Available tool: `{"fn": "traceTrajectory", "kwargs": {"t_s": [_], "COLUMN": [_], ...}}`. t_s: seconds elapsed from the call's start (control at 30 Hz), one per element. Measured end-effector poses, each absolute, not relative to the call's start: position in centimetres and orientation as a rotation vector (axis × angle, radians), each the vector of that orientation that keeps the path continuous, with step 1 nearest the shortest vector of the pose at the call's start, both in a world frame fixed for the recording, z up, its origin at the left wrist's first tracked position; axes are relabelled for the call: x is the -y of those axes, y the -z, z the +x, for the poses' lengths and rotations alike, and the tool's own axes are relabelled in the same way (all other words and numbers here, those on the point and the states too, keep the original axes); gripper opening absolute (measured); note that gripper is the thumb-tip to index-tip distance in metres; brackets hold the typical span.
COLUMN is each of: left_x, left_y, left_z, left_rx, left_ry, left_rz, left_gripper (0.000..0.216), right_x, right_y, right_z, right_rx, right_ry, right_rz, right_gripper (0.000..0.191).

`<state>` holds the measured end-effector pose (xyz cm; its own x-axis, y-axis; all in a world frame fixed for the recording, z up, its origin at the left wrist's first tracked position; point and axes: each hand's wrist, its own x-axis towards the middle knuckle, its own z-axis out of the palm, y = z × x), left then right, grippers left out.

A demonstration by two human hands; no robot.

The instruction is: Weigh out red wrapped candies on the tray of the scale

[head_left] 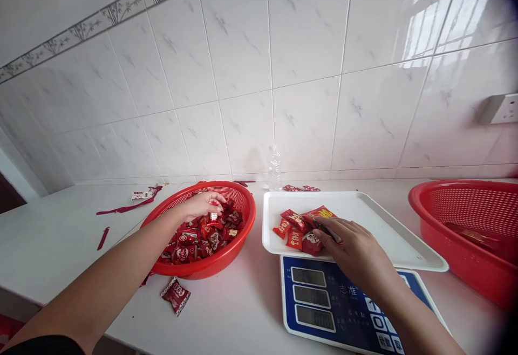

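Note:
My left hand (201,205) reaches into a red mesh basket (244,226) full of small red wrapped candies (204,236); its fingers are pinched on one small candy. My right hand (351,247) lies on the front edge of a white tray (376,220) that sits on a blue-faced weighing scale (324,304). A few red candy packets (299,228) lie on the tray, and the right fingers press against them and a red pouch (321,213).
A second red basket (465,225) stands at the right. One loose candy (175,294) lies on the white counter in front of the left basket. Red ribbon scraps (125,207) lie at the back left. A clear plastic bottle (275,170) stands against the tiled wall.

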<state>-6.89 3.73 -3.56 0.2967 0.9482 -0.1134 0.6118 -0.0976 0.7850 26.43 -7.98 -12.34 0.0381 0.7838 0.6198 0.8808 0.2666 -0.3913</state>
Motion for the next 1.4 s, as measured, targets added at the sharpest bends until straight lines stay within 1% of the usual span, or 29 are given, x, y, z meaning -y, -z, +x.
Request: {"fn": "traceTrajectory", "kwargs": {"t_s": [0.23,0.43,0.53,0.67,0.77,0.8,0.9,1.0,1.1,1.2,1.27,1.4], "left_x": [-1.7,0.7,1.6,2.7,3.6,3.9,4.4,4.4,4.1,3.9,3.9,4.1], "left_y": [3.5,3.4,3.5,3.9,4.6,4.8,5.3,5.4,5.4,5.9,6.5,7.5], "left_z": [-1.9,3.0,5.8,9.2,11.1,11.6,12.4,12.4,11.8,10.8,10.2,9.5], "left_rx": [-1.249,-1.066,-0.989,-0.932,-0.904,-0.888,-0.826,-0.797,-0.804,-0.879,-0.916,-0.948], "left_ry": [-0.708,-0.684,-0.744,-0.867,-0.903,-0.902,-0.88,-0.867,-0.874,-0.858,-0.778,-0.464], "left_rz": [1.797,1.7,1.644,1.544,1.545,1.551,1.584,1.641,1.768,2.067,2.293,2.543], "left_gripper": [0.028,0.031,0.029,0.022,0.018,0.018,0.019,0.022,0.027,0.035,0.045,0.065], "right_x": [8.7,9.2,9.7,10.0,10.0,10.0,9.9,9.9,9.9,9.8,9.7,9.6], "right_y": [11.0,10.0,9.5,9.4,9.4,9.5,9.4,9.3,9.3,9.3,9.3,9.3], "right_z": [25.8,25.6,25.3,24.9,24.7,24.6,24.5,24.6,24.9,25.5,25.7,25.9], "right_rx": [1.657,1.553,1.572,1.626,1.665,1.663,1.626,1.583,1.467,1.272,1.189,1.187], "right_ry": [0.134,0.222,0.208,0.13,0.107,0.106,0.114,0.133,0.13,0.092,0.053,-0.042], "right_rz": [-1.507,-1.517,-1.432,-1.277,-1.268,-1.28,-1.326,-1.345,-1.353,-1.373,-1.379,-1.355], "right_gripper": [0.03,0.025,0.022,0.017,0.027,0.028,0.02,0.019,0.013,0.017,0.019,0.019]}}
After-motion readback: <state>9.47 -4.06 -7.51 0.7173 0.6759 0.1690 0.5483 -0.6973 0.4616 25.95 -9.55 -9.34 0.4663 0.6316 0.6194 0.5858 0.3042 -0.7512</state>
